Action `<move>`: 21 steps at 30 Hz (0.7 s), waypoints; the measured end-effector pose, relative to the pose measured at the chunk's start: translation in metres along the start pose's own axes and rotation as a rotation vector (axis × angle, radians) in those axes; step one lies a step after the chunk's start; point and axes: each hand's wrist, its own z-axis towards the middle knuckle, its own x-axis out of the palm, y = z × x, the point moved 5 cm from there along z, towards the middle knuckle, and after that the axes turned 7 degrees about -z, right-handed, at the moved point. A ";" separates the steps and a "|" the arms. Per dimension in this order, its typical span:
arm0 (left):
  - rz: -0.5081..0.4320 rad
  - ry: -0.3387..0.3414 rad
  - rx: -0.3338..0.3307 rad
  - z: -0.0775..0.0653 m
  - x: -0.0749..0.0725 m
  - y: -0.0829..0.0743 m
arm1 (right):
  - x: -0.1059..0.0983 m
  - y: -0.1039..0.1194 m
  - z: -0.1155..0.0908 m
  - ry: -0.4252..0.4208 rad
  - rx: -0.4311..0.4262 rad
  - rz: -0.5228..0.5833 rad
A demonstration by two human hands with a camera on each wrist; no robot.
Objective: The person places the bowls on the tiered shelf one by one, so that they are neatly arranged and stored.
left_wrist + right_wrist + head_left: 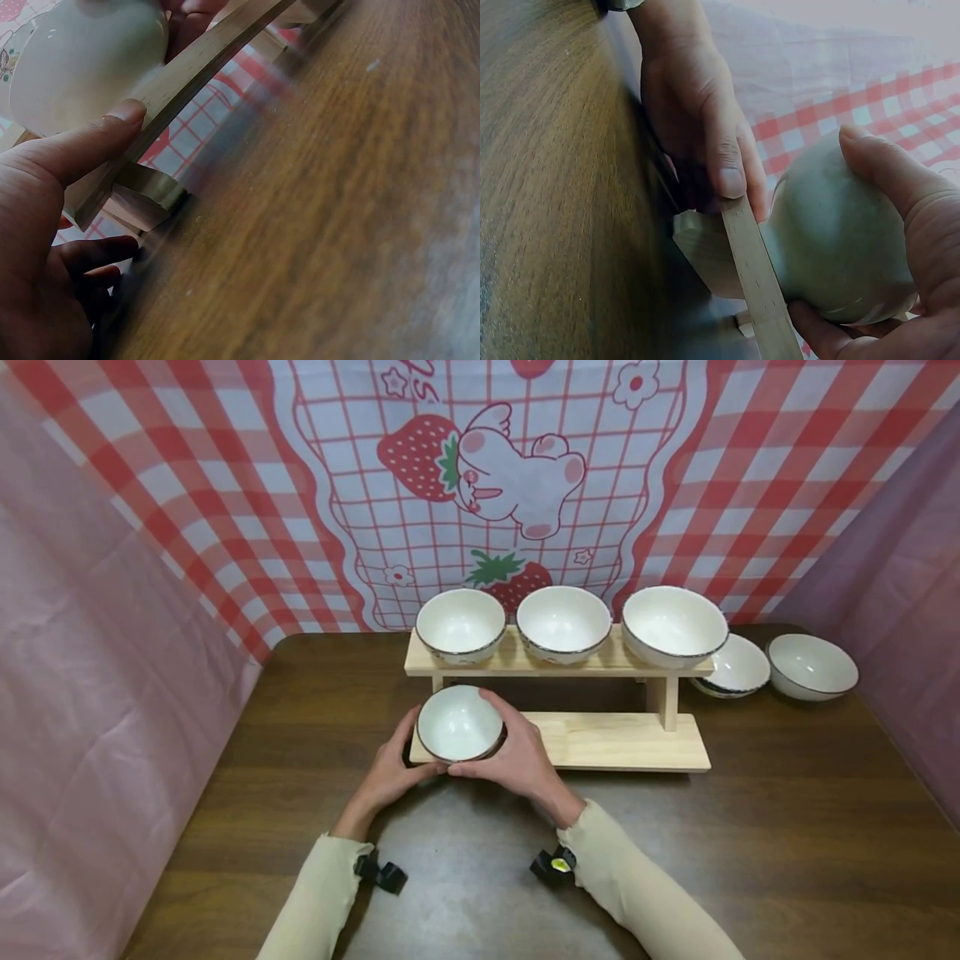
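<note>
A white bowl (459,723) with a dark rim sits at the left end of the lower board of a wooden two-tier rack (622,739). My right hand (517,752) holds this bowl from its right side, thumb and fingers spread around the wall. In the right wrist view the bowl's pale outside (840,232) shows close against the board. My left hand (390,768) grips the rack's left end beside the bowl. Its thumb (97,142) lies on the board's edge in the left wrist view, and the other fingers are partly hidden behind and below.
Three similar bowls stand in a row on the upper board (506,652): left bowl (461,622), middle bowl (564,622), right bowl (675,622). Right of the rack, more bowls (812,667) sit on the brown table (810,827). A red-and-white checked cloth (247,485) hangs behind.
</note>
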 end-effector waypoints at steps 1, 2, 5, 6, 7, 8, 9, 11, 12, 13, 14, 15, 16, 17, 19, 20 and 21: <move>-0.001 0.000 -0.003 0.000 0.000 0.000 | 0.000 0.000 0.000 0.001 0.000 0.000; -0.003 0.000 -0.009 0.000 0.000 0.000 | 0.000 0.000 0.000 0.002 0.004 0.004; -0.004 0.000 -0.017 0.000 0.001 0.000 | 0.001 0.000 0.000 0.003 0.006 0.005; -0.007 -0.001 -0.020 0.000 0.001 0.000 | 0.001 0.000 0.000 0.002 0.005 0.007; -0.007 0.000 -0.020 -0.001 0.001 0.000 | 0.002 0.001 0.001 0.002 0.003 0.006; -0.006 0.001 -0.021 -0.001 0.000 0.000 | 0.002 0.001 0.001 0.003 0.002 0.007; -0.005 0.001 -0.021 -0.001 0.000 0.000 | 0.003 0.001 0.001 0.006 0.000 0.004; -0.006 0.004 -0.028 -0.001 0.000 0.000 | 0.004 0.001 0.002 0.009 0.000 0.003; -0.004 0.007 -0.029 -0.001 0.000 0.000 | 0.005 0.001 0.002 0.011 0.001 0.003; 0.000 0.008 -0.031 -0.001 0.000 0.000 | 0.005 0.001 0.002 0.015 0.004 0.003; 0.001 0.009 -0.036 -0.001 -0.001 0.000 | 0.005 0.001 0.002 0.020 0.006 0.006; 0.002 0.010 -0.039 -0.001 0.000 0.000 | 0.006 0.000 0.003 0.025 0.007 0.007; 0.002 0.011 -0.044 -0.001 0.000 0.000 | 0.006 0.001 0.003 0.030 0.008 0.010; 0.001 0.010 -0.047 -0.001 0.000 0.000 | 0.006 0.001 0.003 0.035 0.006 0.014; -0.002 0.008 -0.054 -0.001 0.000 0.000 | 0.007 0.001 0.003 0.047 -0.001 0.027; -0.003 0.005 -0.058 -0.001 0.000 0.000 | 0.007 0.002 0.003 0.054 -0.008 0.032; -0.004 0.004 -0.060 -0.002 0.000 0.000 | 0.007 0.002 0.002 0.060 -0.010 0.037</move>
